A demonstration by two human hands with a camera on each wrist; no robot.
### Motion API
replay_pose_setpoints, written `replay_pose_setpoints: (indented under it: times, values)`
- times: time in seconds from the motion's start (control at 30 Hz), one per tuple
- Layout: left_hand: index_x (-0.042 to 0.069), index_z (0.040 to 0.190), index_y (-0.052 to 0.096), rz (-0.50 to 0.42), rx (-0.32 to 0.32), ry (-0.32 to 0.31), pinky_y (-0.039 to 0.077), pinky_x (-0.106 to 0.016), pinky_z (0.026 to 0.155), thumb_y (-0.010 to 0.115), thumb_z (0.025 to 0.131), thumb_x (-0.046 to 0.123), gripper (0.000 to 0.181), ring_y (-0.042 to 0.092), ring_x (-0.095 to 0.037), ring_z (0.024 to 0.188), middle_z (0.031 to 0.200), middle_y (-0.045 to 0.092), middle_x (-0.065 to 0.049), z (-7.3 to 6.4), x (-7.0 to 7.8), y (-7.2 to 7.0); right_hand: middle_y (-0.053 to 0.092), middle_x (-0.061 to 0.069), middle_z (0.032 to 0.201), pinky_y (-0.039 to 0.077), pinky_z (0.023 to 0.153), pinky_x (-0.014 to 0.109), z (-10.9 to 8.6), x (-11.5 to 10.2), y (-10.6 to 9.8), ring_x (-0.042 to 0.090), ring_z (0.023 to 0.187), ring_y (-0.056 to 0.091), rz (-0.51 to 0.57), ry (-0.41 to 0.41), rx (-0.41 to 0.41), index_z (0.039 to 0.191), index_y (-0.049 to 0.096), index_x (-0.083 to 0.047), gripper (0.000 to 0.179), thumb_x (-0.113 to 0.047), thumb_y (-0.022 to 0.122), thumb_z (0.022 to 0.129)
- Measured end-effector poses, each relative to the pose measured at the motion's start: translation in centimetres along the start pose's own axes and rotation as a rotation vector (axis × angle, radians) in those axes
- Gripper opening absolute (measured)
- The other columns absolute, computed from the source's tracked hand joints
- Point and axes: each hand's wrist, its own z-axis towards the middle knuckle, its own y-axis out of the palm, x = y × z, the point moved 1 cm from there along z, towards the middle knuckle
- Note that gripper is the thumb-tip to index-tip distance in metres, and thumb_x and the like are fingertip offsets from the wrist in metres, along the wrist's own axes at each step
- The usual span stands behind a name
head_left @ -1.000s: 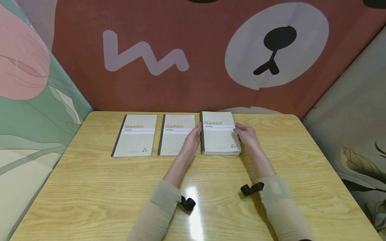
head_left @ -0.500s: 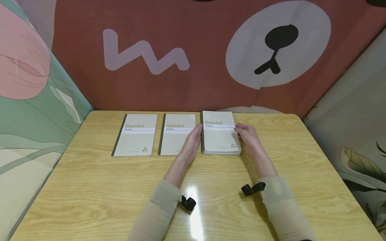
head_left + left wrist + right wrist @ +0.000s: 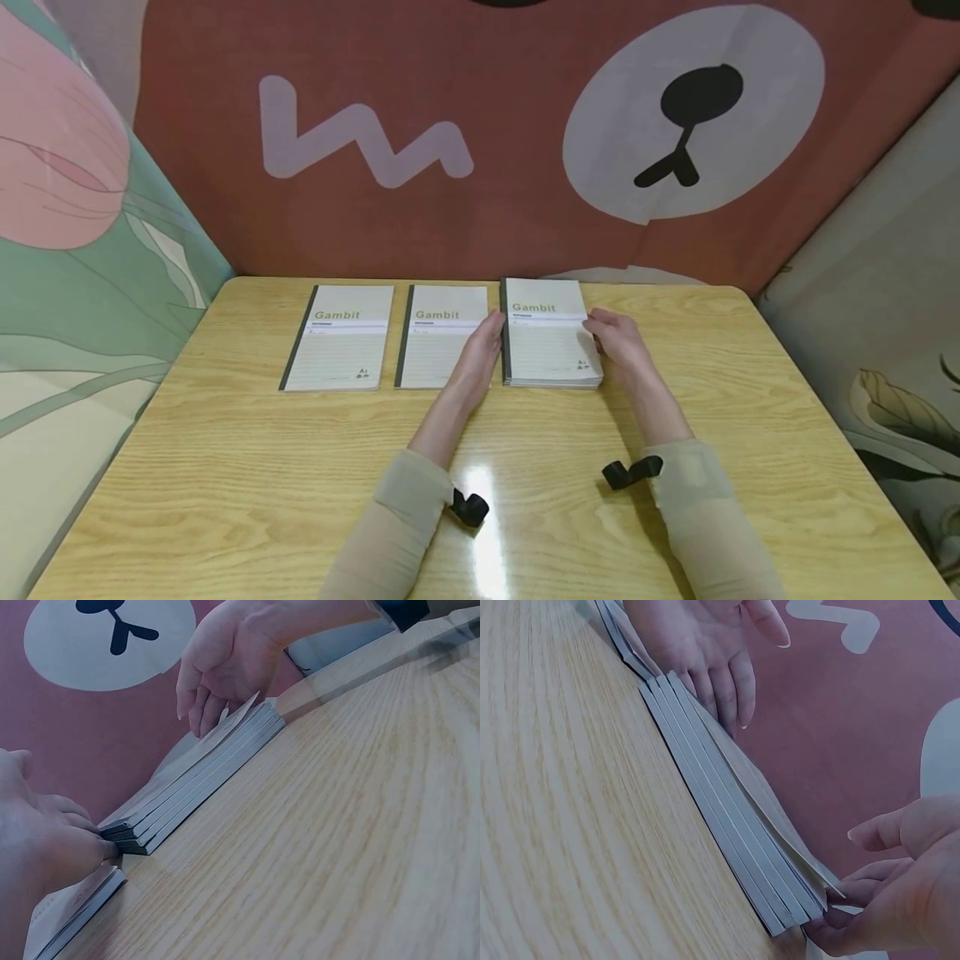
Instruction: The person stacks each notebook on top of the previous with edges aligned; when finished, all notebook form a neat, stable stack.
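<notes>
A red backdrop [image 3: 517, 158] with a cartoon muzzle [image 3: 693, 115] rises behind the wood-grained table [image 3: 262, 483], between leafy panels [image 3: 67, 292]

Off-white notebooks [image 3: 336, 354] by the far edge of the yellow wood-grain worktop [image 3: 247, 492] bear gold lettering, a lilac band, ruled lines and dark grey spines. The sleeves [image 3: 401, 521] are beige, the wall [image 3: 517, 225] past that edge red-brown with a lilac zigzag [image 3: 375, 145].

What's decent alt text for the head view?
A person's left hand and right hand flank a stack of Gambit notebooks on a wood-grain table, dark spines to the left. Two more Gambit notebooks lie left of the stack; behind is a red backdrop.
</notes>
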Motion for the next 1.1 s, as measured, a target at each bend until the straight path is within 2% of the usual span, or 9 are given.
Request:
replay_pose_setpoints:
  times: [0.1,0.27,0.43,0.5,0.6,0.73,0.83,0.9,1.1]
  values:
    - [0.005,0.165,0.01,-0.006,0.002,0.002,0.005,-0.035,0.135,0.031,0.109,0.044,0.071,0.005,-0.022,0.164,0.175,0.009,-0.008,0.1,0.0,0.0,0.014,0.014,0.173,0.02,0.132,0.04,-0.1,0.1,0.0,0.022,0.159,0.016,-0.015,-0.015,-0.012,0.162,0.016,0.002,0.064,-0.016,0.045,0.108]
    - [0.004,0.165,0.009,-0.019,0.003,-0.002,0.004,-0.035,0.135,0.031,0.11,0.043,0.071,0.004,-0.022,0.164,0.176,0.008,-0.008,0.0,-0.1,0.0,0.014,0.017,0.172,0.016,0.133,0.043,-0.1,0.2,0.0,0.026,0.16,0.013,-0.051,-0.025,-0.023,0.161,0.016,0.004,0.063,-0.016,0.045,0.109]
    - [0.003,0.165,0.011,-0.04,0.004,0.006,0.005,-0.037,0.135,0.032,0.109,0.045,0.073,0.005,-0.024,0.164,0.175,0.01,-0.01,0.1,0.1,-0.2,0.018,0.013,0.173,0.027,0.128,0.037,-0.1,0.1,-0.1,0.023,0.156,0.023,-0.059,-0.003,-0.032,0.163,0.014,-0.001,0.065,-0.02,0.044,0.109]
    - [0.001,0.164,0.011,-0.052,0.002,0.011,0.006,-0.037,0.135,0.031,0.109,0.045,0.073,0.006,-0.025,0.163,0.175,0.01,-0.011,0.1,0.3,-0.3,0.02,0.012,0.173,0.031,0.123,0.036,-0.2,0.1,-0.2,0.023,0.153,0.027,-0.043,0.0,-0.025,0.164,0.014,-0.002,0.066,-0.021,0.045,0.109]
    - [0.0,0.164,0.01,-0.06,0.003,0.015,0.007,-0.037,0.135,0.031,0.11,0.045,0.073,0.007,-0.026,0.163,0.175,0.01,-0.013,-0.1,0.9,-0.5,0.019,0.014,0.172,0.03,0.127,0.038,-0.4,-0.1,-0.3,0.029,0.155,0.029,0.01,-0.019,-0.008,0.164,0.012,-0.003,0.065,-0.02,0.043,0.11]
    - [0.004,0.165,0.014,-0.045,0.023,0.018,0.013,-0.035,0.134,0.033,0.111,0.042,0.069,0.015,-0.026,0.162,0.174,0.016,-0.011,-0.5,2.5,-0.6,0.023,0.02,0.17,0.029,0.13,0.044,-1.2,-0.8,-0.8,0.034,0.155,0.03,0.106,-0.106,0.074,0.164,0.019,-0.003,0.061,-0.018,0.042,0.109]
    - [0.009,0.164,0.022,-0.005,0.056,0.029,0.02,-0.035,0.133,0.041,0.11,0.035,0.064,0.026,-0.025,0.159,0.172,0.026,-0.009,-0.9,4.1,-1.2,0.034,0.023,0.165,0.033,0.128,0.044,-1.9,-1.8,-0.6,0.033,0.152,0.036,0.161,-0.188,0.146,0.161,0.03,-0.002,0.056,-0.017,0.045,0.108]
    - [0.01,0.163,0.026,0.047,0.081,0.046,0.025,-0.036,0.132,0.046,0.109,0.03,0.061,0.033,-0.025,0.156,0.169,0.033,-0.009,-1.4,5.2,-2.2,0.038,0.022,0.162,0.036,0.127,0.044,-2.3,-2.6,0.2,0.031,0.148,0.042,0.205,-0.22,0.156,0.159,0.035,-0.002,0.055,-0.019,0.046,0.108]
    - [0.01,0.162,0.03,0.28,0.166,0.055,0.028,-0.041,0.13,0.046,0.109,0.029,0.058,0.035,-0.024,0.154,0.166,0.039,-0.009,-3.6,7.7,-6.0,0.045,0.021,0.158,0.038,0.125,0.048,-2.7,-4.1,5.1,0.032,0.146,0.046,0.336,-0.212,0.07,0.156,0.04,-0.002,0.053,-0.027,0.048,0.109]
